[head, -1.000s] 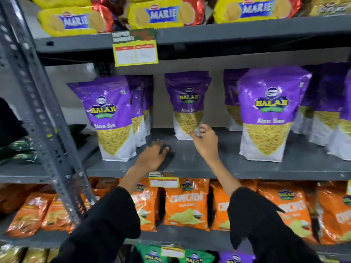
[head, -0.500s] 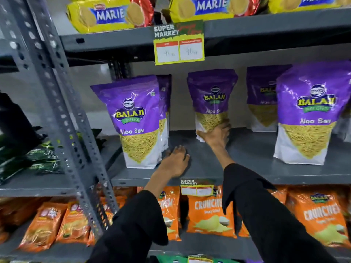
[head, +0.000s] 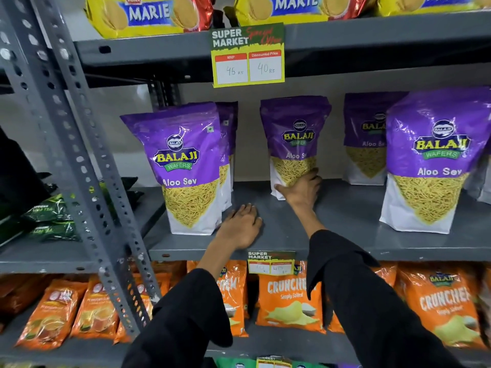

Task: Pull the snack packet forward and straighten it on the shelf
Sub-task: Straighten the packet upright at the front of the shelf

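Observation:
A purple Balaji Aloo Sev snack packet [head: 293, 134] stands upright near the back of the grey middle shelf [head: 345, 235]. My right hand [head: 301, 191] reaches in and grips the packet's lower part, thumb on its left side and fingers wrapped around its right. My left hand [head: 240, 227] rests flat, palm down, on the shelf near its front edge, holding nothing, just right of another Aloo Sev packet [head: 186, 168] that stands at the front.
More Aloo Sev packets stand at the right front [head: 433, 160] and behind [head: 369, 139]. A price tag [head: 248, 55] hangs from the upper shelf with Marie biscuit packs [head: 148, 14]. Orange Crunchem packets [head: 289, 301] fill the shelf below. A perforated steel upright [head: 77, 155] stands at left.
My right hand has moved deeper along the shelf and closed around the base of the rear packet. The left hand stays flat on the shelf. The camera has moved closer.

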`<state>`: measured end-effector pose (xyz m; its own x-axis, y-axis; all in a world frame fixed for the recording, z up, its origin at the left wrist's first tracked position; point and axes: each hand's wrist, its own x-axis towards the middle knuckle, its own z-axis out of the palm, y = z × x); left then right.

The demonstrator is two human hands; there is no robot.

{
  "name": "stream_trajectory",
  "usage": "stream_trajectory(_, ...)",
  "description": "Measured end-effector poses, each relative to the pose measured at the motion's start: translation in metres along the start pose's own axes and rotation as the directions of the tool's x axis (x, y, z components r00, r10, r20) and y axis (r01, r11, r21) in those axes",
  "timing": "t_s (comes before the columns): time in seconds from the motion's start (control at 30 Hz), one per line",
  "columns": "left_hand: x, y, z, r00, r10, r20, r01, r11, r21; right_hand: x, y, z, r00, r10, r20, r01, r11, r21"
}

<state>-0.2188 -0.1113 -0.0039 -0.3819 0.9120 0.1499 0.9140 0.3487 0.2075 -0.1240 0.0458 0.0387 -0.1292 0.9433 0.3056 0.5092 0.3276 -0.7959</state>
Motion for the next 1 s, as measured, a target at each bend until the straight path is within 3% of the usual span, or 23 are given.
stream_trajectory(0.5,0.000,0.004,-0.002,0.996,-0.035,0.084,0.027,0.995,0.094,-0.061,0.019,-0.047,0.997,-0.067,0.026,0.068,0.997,-0.027)
stream_trajectory(1.0,-0.005,0.010,-0.006,0.992,-0.060,0.113,0.044,0.990,0.135,-0.106,0.035,-0.068,0.992,-0.107,-0.073,0.105,0.994,-0.031)
